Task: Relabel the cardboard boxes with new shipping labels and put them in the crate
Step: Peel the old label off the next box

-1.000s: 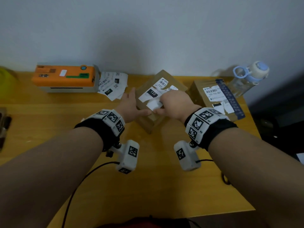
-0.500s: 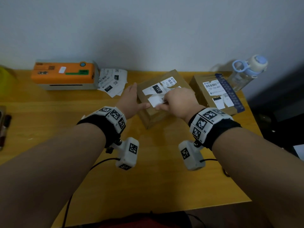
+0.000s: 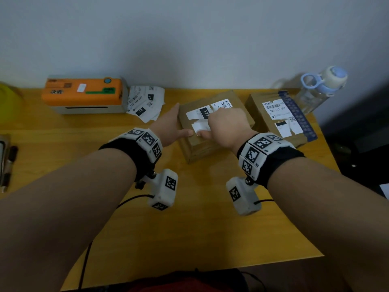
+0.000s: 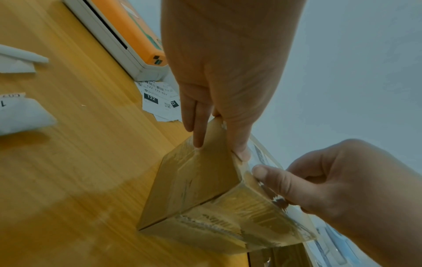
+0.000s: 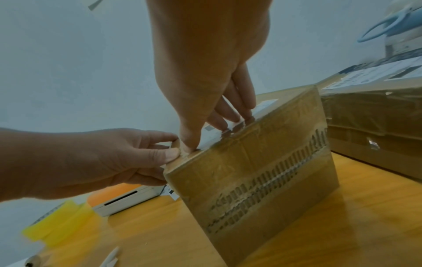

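A taped cardboard box stands mid-table, its top bearing a torn white shipping label printed "122". My left hand holds the box's left edge, thumb on top and fingers down the side. My right hand rests over the top and pinches a peeled white flap of the old label between thumb and fingers. A second box with a torn label lies just to the right. No crate is in view.
An orange label printer sits at the back left, with a loose pile of printed labels beside it. A water bottle stands at the back right. Pens and a yellow object lie at the left edge.
Both hands have stayed on the box. The box has turned slightly, and the right hand has worked along the old label, still pinching the white flap.
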`<action>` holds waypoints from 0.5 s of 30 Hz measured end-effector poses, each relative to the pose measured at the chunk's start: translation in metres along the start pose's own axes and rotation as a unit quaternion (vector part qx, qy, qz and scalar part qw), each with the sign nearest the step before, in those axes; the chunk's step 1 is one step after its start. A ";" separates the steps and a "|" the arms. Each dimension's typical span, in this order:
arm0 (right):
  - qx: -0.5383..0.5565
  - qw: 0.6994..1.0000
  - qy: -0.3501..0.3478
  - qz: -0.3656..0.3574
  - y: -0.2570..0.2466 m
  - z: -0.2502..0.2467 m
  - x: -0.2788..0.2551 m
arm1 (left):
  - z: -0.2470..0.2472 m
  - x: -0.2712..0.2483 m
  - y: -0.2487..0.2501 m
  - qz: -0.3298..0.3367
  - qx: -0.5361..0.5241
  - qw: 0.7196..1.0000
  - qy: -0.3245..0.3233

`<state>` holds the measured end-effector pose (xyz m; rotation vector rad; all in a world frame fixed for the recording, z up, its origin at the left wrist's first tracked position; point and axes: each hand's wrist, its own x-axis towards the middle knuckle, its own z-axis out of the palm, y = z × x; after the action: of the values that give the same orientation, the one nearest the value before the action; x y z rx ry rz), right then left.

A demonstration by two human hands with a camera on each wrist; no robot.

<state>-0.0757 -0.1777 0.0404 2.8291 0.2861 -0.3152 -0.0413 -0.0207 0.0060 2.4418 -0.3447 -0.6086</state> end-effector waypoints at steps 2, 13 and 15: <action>-0.004 1.000 -0.013 0.014 -0.001 0.002 0.001 | 0.000 0.000 0.001 -0.003 0.005 1.000 0.000; 0.277 0.959 0.045 0.027 0.013 0.018 -0.005 | -0.003 0.000 0.004 -0.014 0.008 1.000 -0.012; 0.352 0.935 0.036 0.017 0.012 0.025 -0.004 | -0.004 -0.001 0.006 -0.010 0.012 1.000 -0.011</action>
<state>-0.0819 -0.1974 0.0208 3.5537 0.1570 -0.3644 -0.0402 -0.0229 0.0126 2.4659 -0.3377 -0.6447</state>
